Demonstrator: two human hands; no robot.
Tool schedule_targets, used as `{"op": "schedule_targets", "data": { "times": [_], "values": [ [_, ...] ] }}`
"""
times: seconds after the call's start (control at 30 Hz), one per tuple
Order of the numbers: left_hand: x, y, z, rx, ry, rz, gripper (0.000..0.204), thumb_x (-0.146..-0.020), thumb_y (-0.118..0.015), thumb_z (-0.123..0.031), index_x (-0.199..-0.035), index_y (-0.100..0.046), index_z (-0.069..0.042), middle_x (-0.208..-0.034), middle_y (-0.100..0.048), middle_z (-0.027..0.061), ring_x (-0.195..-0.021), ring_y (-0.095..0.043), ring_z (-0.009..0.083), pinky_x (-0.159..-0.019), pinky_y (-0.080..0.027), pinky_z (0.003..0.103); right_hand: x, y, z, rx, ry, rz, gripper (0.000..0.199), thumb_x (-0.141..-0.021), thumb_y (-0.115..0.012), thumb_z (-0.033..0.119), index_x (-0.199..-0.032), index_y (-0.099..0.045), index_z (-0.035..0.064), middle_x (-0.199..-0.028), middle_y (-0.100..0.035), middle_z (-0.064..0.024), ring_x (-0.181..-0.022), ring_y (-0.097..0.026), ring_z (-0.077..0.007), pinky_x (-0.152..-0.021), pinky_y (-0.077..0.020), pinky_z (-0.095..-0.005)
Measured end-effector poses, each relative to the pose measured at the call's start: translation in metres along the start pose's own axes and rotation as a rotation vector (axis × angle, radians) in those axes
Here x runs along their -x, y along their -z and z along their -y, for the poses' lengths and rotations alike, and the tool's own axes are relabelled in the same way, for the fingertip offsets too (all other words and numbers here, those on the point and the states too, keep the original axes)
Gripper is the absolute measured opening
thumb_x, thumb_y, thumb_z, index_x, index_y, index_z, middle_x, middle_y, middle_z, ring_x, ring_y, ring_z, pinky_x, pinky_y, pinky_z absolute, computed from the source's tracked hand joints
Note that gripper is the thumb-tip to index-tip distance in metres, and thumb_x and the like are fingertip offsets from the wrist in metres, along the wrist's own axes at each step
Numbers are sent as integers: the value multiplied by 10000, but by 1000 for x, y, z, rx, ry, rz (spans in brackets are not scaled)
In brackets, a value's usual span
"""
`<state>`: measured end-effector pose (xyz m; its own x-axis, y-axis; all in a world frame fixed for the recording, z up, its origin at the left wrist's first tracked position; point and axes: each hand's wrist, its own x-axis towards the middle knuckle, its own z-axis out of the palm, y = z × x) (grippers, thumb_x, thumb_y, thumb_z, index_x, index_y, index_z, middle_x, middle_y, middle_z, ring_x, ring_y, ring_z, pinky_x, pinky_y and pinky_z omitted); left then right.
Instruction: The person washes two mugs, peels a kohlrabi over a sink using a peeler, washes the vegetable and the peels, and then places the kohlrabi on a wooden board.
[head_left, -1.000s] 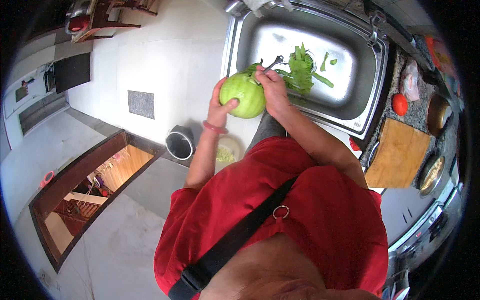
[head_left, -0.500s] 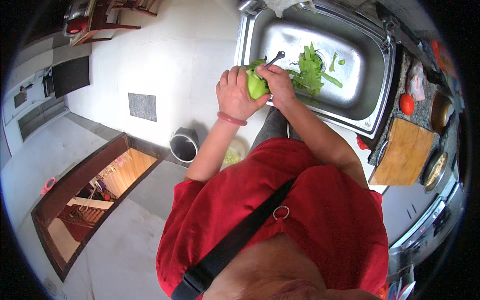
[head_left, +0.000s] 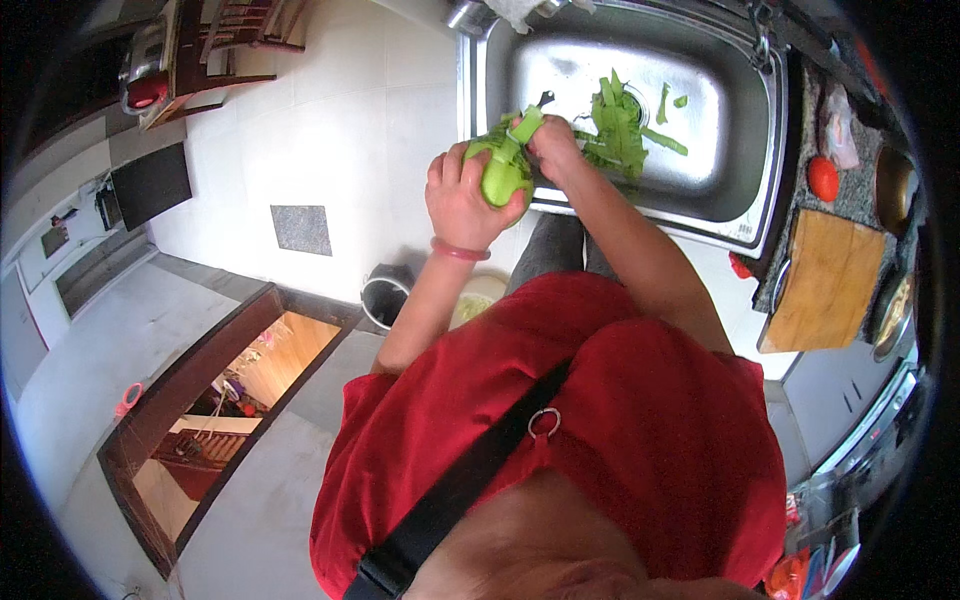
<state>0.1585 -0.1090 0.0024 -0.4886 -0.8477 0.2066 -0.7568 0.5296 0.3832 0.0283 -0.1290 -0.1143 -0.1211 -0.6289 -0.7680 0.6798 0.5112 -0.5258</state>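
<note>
My left hand (head_left: 462, 198), with a pink bangle on its wrist, is wrapped round a green gourd (head_left: 503, 182). Pale flesh shows on part of it, and darker skin remains elsewhere. My right hand (head_left: 553, 148) is closed at the gourd's far right side on a peeler (head_left: 546, 98); only its dark end pokes out beyond the fingers. A light green strip of peel (head_left: 526, 124) stands up between the peeler and the gourd. Both hands are at the near left edge of the steel sink (head_left: 720, 215), where a heap of green peels (head_left: 618, 130) lies by the drain.
Right of the sink are a red tomato (head_left: 823, 179), a wooden chopping board (head_left: 825, 285) and a pan of food (head_left: 890, 318). A dark bin (head_left: 384, 298) and a pale tub (head_left: 470, 308) stand on the floor to the left. A chair (head_left: 250, 25) is at far left.
The peeler has moved along the gourd, and a strip of peel now rises beside it. My left hand has turned the gourd slightly. The whole view has shifted a little.
</note>
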Motion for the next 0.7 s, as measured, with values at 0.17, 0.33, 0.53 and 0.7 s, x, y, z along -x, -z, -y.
{"op": "schedule_targets", "data": {
  "times": [0.17, 0.33, 0.53, 0.7],
  "values": [
    [-5, -2, -1, -6, -15, 15, 488, -526, -664, -279, -928, -531, -35, -1016, -499, 166, -941, -458, 299, -825, -367, 383, -48, 63, -9, 286, 263, -298, 134, -754, -600, 180, -761, -556, 54, -670, -518, -17, -545, -450, -123, -476, -365, -267],
    [-1, -6, 3, -29, -18, -22, 451, -563, -635, -299, -915, -534, -37, -994, -498, 173, -900, -460, 323, -797, -375, 397, 9, 60, 2, -191, -140, -25, 165, -758, -607, 220, -786, -580, 60, -707, -547, -10, -577, -479, -119, -498, -394, -274],
    [-2, -8, 3, -29, -19, -12, 417, -576, -619, -252, -926, -535, -42, -1015, -501, 162, -924, -460, 315, -808, -375, 390, 74, 13, 8, -29, 66, 242, 115, -768, -602, 175, -775, -572, 64, -708, -544, 4, -625, -459, -63, -566, -386, -221],
    [0, -8, 2, -35, -3, -10, 417, -570, -621, -230, -932, -533, -44, -1033, -502, 157, -945, -459, 309, -821, -371, 386, 70, 5, 6, 72, 137, 159, 109, -767, -594, 153, -767, -565, 47, -698, -542, 3, -622, -450, -69, -580, -378, -224]
  ]
}}
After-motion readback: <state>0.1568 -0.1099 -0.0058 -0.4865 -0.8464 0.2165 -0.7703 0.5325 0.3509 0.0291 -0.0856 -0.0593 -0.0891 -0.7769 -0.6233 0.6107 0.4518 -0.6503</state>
